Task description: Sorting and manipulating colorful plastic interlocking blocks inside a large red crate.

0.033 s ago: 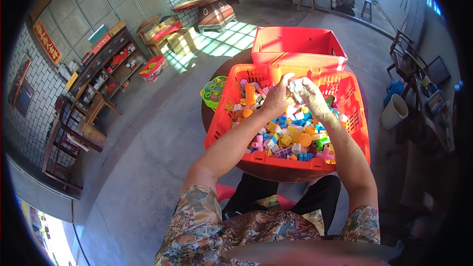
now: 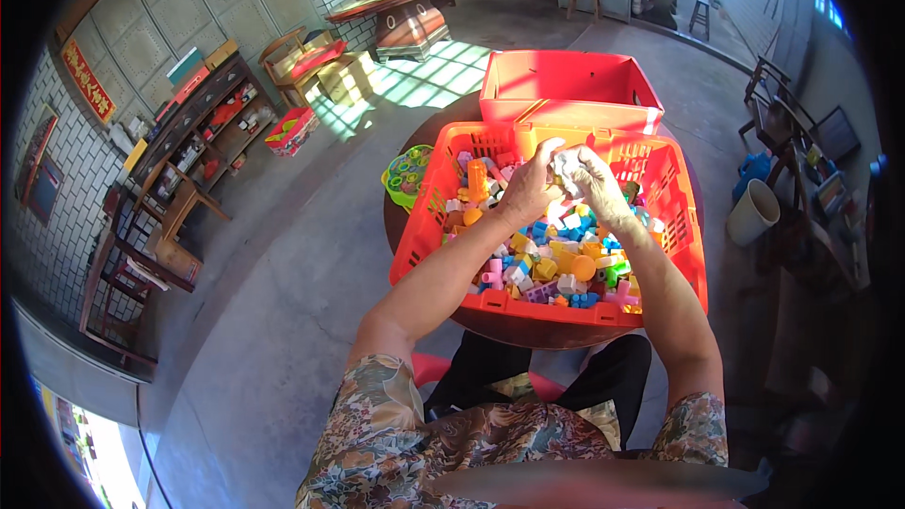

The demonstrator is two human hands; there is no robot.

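- Fingers (image 2: 548, 151) of left hand (image 2: 529, 193) and right hand (image 2: 601, 192): clamped on one white piece (image 2: 567, 170)
- White piece: over one red basket (image 2: 415, 253) holding many blocks (image 2: 562, 260)
- Beyond red basket: one red box (image 2: 566, 114)

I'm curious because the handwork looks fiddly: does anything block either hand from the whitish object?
Nothing visible does: the whitish object sits directly between the left hand and right hand, above the toy building bricks in the red plastic basket.

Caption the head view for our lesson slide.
Between left grip and right grip: a whitish piece, over a red basket of toy blocks, with a red box beyond.
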